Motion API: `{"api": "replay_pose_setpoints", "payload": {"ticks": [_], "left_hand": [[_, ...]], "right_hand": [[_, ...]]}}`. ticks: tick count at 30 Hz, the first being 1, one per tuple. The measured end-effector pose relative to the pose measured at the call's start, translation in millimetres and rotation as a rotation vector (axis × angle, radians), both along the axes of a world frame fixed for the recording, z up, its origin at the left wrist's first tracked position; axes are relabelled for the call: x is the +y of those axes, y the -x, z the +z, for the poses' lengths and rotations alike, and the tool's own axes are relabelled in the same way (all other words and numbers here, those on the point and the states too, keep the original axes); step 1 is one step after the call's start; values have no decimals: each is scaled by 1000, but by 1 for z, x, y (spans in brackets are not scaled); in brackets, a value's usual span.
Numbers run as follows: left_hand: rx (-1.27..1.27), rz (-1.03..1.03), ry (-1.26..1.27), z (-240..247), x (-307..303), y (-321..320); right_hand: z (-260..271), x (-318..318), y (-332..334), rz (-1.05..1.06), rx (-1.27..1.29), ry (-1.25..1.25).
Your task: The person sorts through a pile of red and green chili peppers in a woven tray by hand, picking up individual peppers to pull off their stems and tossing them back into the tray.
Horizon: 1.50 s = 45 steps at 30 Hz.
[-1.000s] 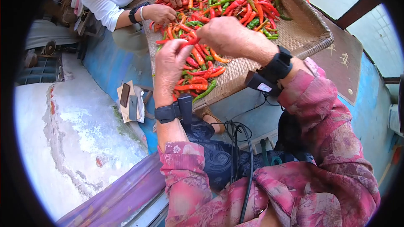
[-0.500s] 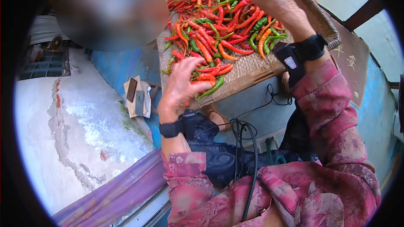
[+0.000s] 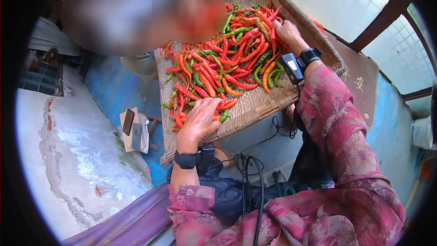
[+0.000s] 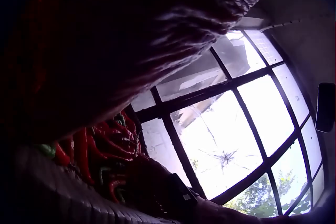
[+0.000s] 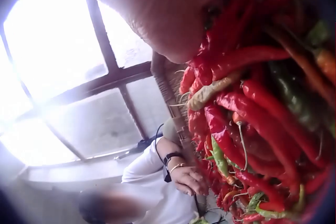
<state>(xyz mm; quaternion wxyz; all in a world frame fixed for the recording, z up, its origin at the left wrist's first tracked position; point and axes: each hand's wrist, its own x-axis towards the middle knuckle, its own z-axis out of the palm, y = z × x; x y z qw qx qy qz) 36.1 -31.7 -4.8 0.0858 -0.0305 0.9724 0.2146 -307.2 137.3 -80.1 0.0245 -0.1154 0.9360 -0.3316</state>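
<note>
A heap of red, orange and green chili peppers (image 3: 241,59) lies in a shallow woven tray (image 3: 268,102). My left hand (image 3: 199,120) is at the near left part of the heap, fingers over the peppers by the tray's front edge. Against the right side of the heap rests my right hand (image 3: 289,35), its fingertips among red peppers. In the right wrist view the heel of this hand (image 5: 168,14) is close beside shiny red peppers (image 5: 257,113). In the dark left wrist view, peppers (image 4: 105,150) show below the hand. No single pepper shows lifted in either hand.
A person in a white top sits across the tray, mostly blurred in the head view; that person's hand (image 5: 190,179) reaches to the heap. Two phones (image 3: 129,122) lie on a small stand at left. Black cables (image 3: 248,164) hang below the tray, and a white bucket (image 3: 421,132) stands right.
My hands held a red pepper between them, then parted. The left hand has come down on the near peppers; the right hand reached far across, then came to the heap's right side.
</note>
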Motion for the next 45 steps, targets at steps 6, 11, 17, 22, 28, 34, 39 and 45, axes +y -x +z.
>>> {"api": "replay_pose_setpoints", "payload": {"ticks": [6,11,17,22,28,34,39,45], "left_hand": [[1,-5,9,-3,-1,2],[-9,7,43,-2,-1,4],[58,159,-2,16,0,10],[179,351,-5,19,-2,17],[376,404,-105,22,13,30],[475,487,-661,17,24,49],[397,520,-797,19,26,55],[638,642,-1042,12,15,52]], "right_hand": [[16,-26,-32,163,-485,841],[28,-85,-76,307,-63,258],[47,-86,-142,651,145,179],[66,-61,-174,876,185,79],[91,-34,-174,1029,209,-130],[106,-20,-157,932,111,272],[96,-30,-169,900,135,461],[107,-30,-190,957,412,141]]}}
